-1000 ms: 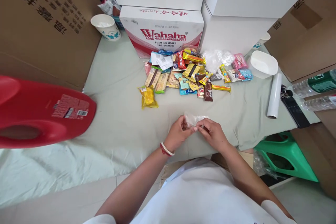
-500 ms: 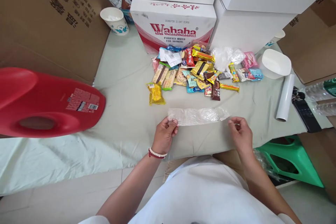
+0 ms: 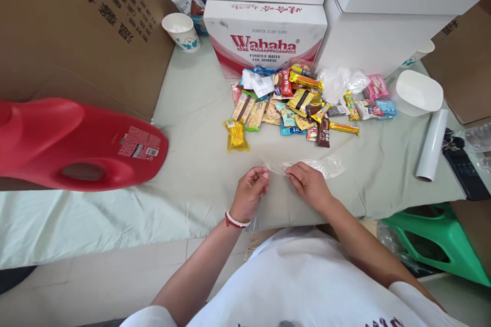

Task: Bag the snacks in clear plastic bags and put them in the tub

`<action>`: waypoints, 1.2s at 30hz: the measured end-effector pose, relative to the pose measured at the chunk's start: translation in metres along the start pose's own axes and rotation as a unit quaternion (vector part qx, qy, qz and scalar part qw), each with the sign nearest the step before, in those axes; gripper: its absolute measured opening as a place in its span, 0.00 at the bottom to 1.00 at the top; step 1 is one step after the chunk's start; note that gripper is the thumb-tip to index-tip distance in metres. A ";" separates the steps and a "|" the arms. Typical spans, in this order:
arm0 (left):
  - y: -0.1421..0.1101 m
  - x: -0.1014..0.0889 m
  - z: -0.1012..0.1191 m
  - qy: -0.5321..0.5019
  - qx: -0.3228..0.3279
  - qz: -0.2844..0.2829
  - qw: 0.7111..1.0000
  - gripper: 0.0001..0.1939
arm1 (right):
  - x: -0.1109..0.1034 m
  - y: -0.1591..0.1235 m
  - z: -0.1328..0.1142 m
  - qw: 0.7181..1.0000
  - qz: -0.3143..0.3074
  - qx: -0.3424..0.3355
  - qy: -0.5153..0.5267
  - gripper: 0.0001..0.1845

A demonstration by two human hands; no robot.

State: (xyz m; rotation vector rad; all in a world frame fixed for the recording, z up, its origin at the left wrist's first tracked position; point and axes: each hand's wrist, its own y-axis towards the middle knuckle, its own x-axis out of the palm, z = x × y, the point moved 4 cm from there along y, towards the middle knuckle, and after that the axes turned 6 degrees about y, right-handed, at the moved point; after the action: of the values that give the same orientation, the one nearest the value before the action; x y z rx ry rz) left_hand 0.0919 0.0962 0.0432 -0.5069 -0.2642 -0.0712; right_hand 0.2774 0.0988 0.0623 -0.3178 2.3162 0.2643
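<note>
A crinkled strip of clear plastic, perhaps a flattened bag, stretches sideways above the cloth near the table's front. My left hand pinches its left end, fingers closed. Close by on the right, my right hand has thumb and fingertips closed on the same plastic, and the rest of the strip trails out beyond that hand. Past my hands lies a heap of wrapped snacks. Its closest piece is a yellow snack packet.
A red jug lies at the left by a cardboard box. The Wahaha carton stands behind the snacks. To the right are crumpled clear bags, a white tub, a white roll and a green stool.
The plastic, bunched between my hands a second ago, was drawn out into a long strip. My right hand has since come back left and grips it near my left hand. The view shifted left.
</note>
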 end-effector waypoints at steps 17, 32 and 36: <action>-0.002 0.021 0.001 0.143 0.097 -0.022 0.985 0.12 | -0.021 -0.018 -0.005 0.964 0.033 0.134 0.229 0.12; -0.015 0.028 -0.014 0.177 0.085 -0.013 0.980 0.16 | 0.002 -0.005 -0.002 0.877 0.052 0.228 0.419 0.15; -0.005 0.037 -0.012 0.118 0.034 -0.050 0.991 0.19 | -0.001 -0.014 -0.002 0.894 0.077 0.196 0.395 0.13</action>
State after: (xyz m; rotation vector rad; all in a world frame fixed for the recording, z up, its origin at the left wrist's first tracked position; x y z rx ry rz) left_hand 0.1298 0.0854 0.0452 -0.4129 -0.0598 -0.2170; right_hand 0.2817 0.0849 0.0630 -0.0211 3.1220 -0.3297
